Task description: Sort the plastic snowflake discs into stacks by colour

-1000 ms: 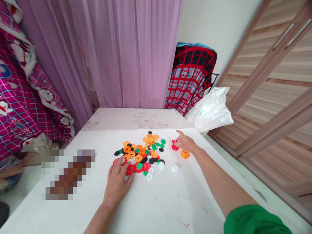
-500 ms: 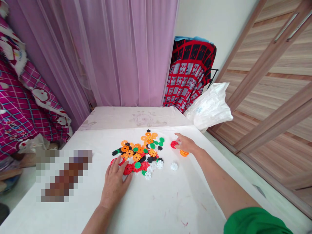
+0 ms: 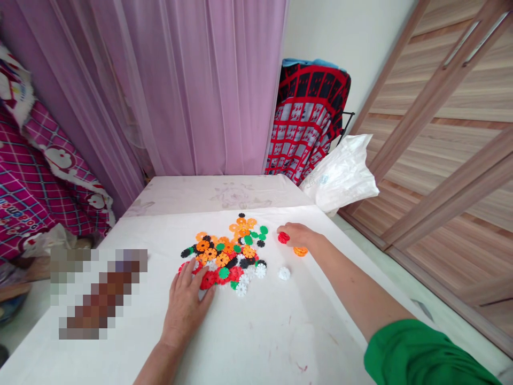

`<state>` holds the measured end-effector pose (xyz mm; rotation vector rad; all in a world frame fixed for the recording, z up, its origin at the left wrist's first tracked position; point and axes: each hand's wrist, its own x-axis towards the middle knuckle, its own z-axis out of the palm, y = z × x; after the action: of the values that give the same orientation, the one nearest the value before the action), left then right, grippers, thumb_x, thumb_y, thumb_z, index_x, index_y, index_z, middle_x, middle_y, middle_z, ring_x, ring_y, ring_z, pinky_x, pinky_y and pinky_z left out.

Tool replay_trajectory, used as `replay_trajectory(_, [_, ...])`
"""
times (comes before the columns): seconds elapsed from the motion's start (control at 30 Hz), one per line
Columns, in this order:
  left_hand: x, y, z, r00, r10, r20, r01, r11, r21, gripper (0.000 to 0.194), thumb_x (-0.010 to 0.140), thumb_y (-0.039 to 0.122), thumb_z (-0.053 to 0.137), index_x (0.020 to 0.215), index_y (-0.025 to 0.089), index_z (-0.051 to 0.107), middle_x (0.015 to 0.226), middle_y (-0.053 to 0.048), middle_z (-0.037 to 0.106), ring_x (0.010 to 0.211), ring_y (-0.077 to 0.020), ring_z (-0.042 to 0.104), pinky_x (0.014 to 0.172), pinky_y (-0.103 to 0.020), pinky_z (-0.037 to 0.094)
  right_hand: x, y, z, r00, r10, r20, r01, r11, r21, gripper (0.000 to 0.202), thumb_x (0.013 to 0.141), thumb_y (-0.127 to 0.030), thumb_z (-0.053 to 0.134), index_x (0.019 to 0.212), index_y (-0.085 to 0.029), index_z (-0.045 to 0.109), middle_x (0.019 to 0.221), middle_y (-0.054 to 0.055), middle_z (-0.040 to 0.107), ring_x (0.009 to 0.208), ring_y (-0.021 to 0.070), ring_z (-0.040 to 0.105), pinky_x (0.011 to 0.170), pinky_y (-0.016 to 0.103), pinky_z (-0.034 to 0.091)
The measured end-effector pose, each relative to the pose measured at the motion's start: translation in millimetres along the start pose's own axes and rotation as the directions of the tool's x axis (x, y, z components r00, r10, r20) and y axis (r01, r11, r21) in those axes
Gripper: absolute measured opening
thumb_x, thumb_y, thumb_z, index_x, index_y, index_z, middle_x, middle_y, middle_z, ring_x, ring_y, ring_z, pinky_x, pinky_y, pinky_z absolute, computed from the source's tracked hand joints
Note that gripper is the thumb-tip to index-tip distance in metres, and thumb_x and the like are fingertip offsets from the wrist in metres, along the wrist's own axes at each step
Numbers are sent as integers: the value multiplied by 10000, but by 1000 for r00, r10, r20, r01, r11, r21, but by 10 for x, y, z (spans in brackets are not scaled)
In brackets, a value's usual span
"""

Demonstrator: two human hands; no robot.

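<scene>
Red discs (image 3: 283, 238) between pile (image 3: 223, 259) and orange discs (image 3: 300, 251)

tabletop (image 3: 248, 342): white cover, reddish marks near front, floral strip (image 3: 180, 193) at far end
curtain (image 3: 200, 91): purple, floor-style folds, behind far end
wall (image 3: 340, 40): plain, off-white
wardrobe (image 3: 452, 112): right side, wood-grain doors, long handles
back right: red-black patterned cloth (image 3: 304, 117), white plastic bag (image 3: 340, 174) in front
left: pink plaid fabric (image 3: 46, 168)
floor (image 3: 401, 283): pale
light: soft, even
</scene>
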<state>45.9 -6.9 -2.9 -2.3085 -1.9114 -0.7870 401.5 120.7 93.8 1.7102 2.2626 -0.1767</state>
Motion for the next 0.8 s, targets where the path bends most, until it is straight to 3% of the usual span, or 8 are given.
replay_trajectory(0.33, [-1,17,-15,1000,-15,22,16,1000,-22,441,866,419,481,1244,227,599,1484,-131,415,1359,-302,385,1104,-528,307,61,-88,-25,999,32,37,-31,999,-8,498,733,-204,614,1230,-228,581,1172,118,639,972,243,637,754,274,442])
replay_trajectory(0.53, [7,47,-37,999,-28,26,29,999,-14,446,872,423,474,1248,219,599,1487,-141,408,1355,-311,390,1102,-534,307,24,-176,-52,998,64,25,-64,998,-15,336,783,-211,555,1102,-260,646,1137,88,644,979,229,632,764,283,440])
replay_trajectory(0.63, [11,55,-38,999,-27,30,28,999,-17,451,868,426,478,1249,218,599,1483,-142,413,1354,-317,392,1102,-534,310,-8,-221,-76,994,108,9,-108,994,-18,407,773,-235,572,1175,-280,613,1151,89,631,968,234,633,770,302,446])
replay_trajectory(0.73, [16,59,-37,1000,-25,19,25,999,-32,452,860,432,490,1244,219,599,1483,-134,415,1354,-315,390,1106,-525,311,-124,-323,-137,989,127,-71,-128,992,-9,466,778,-291,587,1243,-269,573,1202,107,601,1031,256,607,822,331,438])
replay_trajectory(0.8, [21,62,-39,1000,-24,12,25,999,-38,453,859,429,493,1247,219,594,1482,-131,416,1353,-310,392,1110,-520,306,-262,-410,-158,981,102,-167,-95,994,45,381,810,-296,557,1185,-256,611,1201,99,609,1065,251,590,850,328,426])
